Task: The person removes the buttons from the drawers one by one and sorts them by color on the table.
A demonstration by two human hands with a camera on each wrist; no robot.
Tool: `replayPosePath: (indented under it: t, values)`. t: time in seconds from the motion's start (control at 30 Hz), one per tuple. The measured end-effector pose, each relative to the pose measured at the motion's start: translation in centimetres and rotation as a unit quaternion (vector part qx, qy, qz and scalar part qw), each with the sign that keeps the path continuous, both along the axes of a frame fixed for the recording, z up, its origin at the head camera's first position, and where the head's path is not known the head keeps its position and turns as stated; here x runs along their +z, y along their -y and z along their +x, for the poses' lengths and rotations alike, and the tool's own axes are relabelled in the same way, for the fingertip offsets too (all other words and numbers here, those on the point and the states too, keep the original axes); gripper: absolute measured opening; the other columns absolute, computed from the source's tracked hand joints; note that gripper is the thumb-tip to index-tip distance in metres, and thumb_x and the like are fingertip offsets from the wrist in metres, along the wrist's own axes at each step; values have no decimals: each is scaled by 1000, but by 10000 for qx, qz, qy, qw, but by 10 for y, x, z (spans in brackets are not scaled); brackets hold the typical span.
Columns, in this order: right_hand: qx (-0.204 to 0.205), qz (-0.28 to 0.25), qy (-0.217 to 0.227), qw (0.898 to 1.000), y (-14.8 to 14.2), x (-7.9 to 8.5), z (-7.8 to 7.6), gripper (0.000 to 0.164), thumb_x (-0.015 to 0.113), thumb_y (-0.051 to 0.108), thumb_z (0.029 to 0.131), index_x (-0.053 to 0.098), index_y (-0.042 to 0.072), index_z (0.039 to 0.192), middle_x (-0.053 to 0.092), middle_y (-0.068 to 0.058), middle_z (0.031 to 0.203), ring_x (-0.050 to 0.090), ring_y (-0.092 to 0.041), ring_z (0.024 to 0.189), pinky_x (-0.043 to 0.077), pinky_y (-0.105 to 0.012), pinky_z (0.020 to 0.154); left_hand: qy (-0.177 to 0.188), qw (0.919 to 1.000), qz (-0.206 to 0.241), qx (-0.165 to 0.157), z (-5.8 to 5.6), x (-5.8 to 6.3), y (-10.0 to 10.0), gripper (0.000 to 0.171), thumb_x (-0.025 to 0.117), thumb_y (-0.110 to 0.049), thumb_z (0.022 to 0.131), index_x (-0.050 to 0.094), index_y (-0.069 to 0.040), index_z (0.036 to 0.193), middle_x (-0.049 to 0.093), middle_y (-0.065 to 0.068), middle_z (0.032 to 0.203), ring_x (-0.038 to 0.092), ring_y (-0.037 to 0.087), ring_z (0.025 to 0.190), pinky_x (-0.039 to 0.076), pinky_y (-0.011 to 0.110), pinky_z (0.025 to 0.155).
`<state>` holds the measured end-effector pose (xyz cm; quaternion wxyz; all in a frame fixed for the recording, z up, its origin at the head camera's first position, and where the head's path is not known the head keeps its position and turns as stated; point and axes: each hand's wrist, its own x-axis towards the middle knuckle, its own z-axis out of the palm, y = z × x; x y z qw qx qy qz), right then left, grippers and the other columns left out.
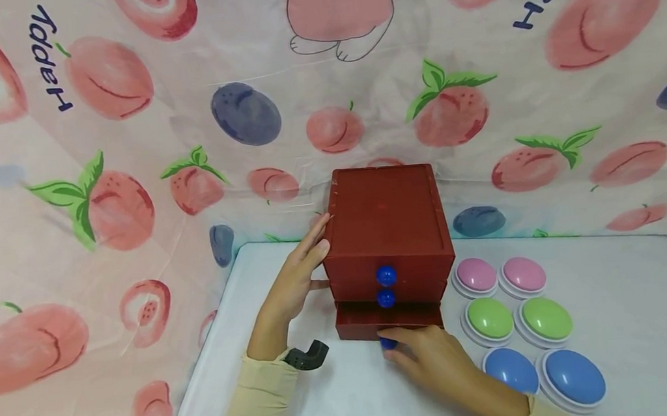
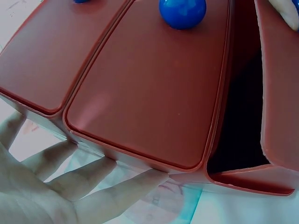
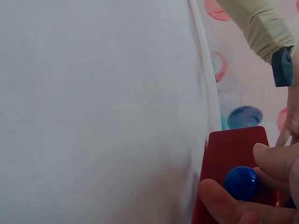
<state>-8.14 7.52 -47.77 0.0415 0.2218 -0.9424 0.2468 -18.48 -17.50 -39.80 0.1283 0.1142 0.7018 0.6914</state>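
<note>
A dark red drawer cabinet [image 1: 385,213] with blue ball knobs stands against the patterned backdrop. Its bottom drawer [image 1: 356,329] is pulled partly out, and a dark gap shows behind its front in the left wrist view. My right hand [image 1: 442,359] pinches that drawer's blue knob [image 3: 240,183] between thumb and fingers. Against the cabinet's left side, my left hand [image 1: 292,282] rests with fingers spread and nearly straight. The middle knob [image 1: 386,298] and the top knob [image 1: 386,275] sit on two upper drawers, both closed.
Right of the cabinet, round push buttons stand in pairs: pink [image 1: 476,275], green [image 1: 490,318] and blue [image 1: 511,370]. They lie close beside my right forearm. A white cloth covers the table [image 1: 641,301], and a fruit-print sheet [image 1: 274,56] hangs behind and at left.
</note>
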Motion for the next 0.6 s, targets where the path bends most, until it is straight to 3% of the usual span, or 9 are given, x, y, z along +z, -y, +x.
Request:
replayPosePath:
  t: [0.07, 0.33, 0.6]
  values:
    - [-39, -93, 101, 9999, 1, -3, -2, 29, 80, 35, 88, 78, 29, 116, 76, 11, 86, 63, -3, 70, 52, -24, 61, -3, 10000, -2, -8, 0, 0, 0, 53, 49, -43, 105, 33, -51, 155, 25, -9, 168, 31, 35, 151, 47, 71, 97]
    - [-411, -496, 4, 9979, 5, -10, -6, 20, 84, 28, 84, 81, 34, 103, 78, 13, 88, 70, -4, 78, 55, -24, 63, 27, 10000, -4, -18, -1, -1, -2, 52, 50, -44, 105, 34, -51, 154, 25, -9, 168, 31, 34, 152, 47, 71, 98]
    - [-447, -579, 116, 9973, 7, -11, -13, 18, 84, 27, 85, 81, 31, 102, 78, 11, 87, 68, -1, 75, 51, -20, 61, 38, 10000, -29, 24, -2, -1, -1, 52, 49, -44, 105, 34, -52, 154, 24, -10, 168, 31, 33, 152, 47, 71, 98]
